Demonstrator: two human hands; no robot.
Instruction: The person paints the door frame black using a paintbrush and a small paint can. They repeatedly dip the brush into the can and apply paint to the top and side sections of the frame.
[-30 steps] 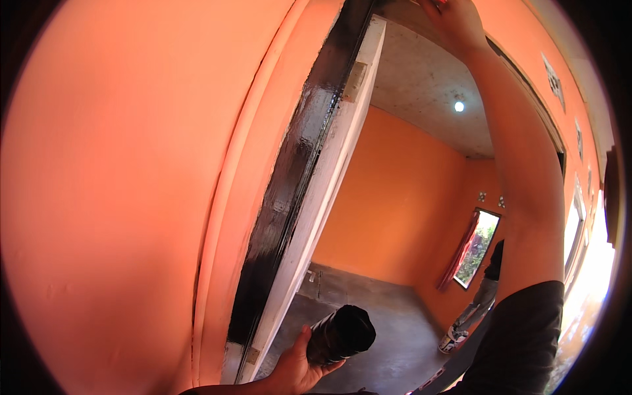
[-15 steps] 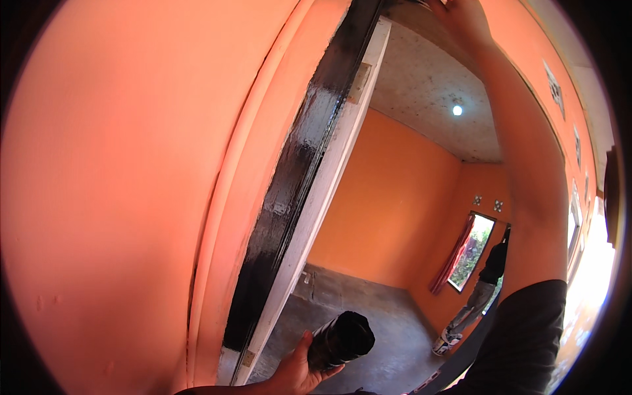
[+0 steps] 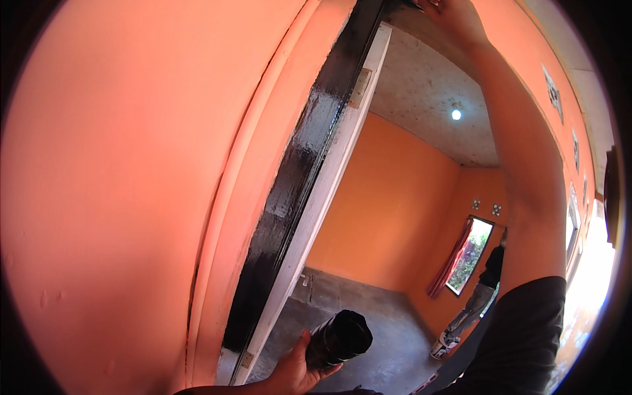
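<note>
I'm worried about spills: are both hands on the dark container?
No, only the left hand holds the container, while the right hand is raised high above it.

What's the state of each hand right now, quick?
Left hand: closed around a black cylindrical container.
Right hand: raised at the picture's top edge, fingers partly cut off; cannot tell what it holds.

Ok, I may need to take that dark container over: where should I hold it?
Probably around the side wall of the dark container, near its top, from the picture's upper side. Its shape looks cylindrical, it tilts toward the upper right, and that stretch is bare, while the left grip covers the lower end.
</note>
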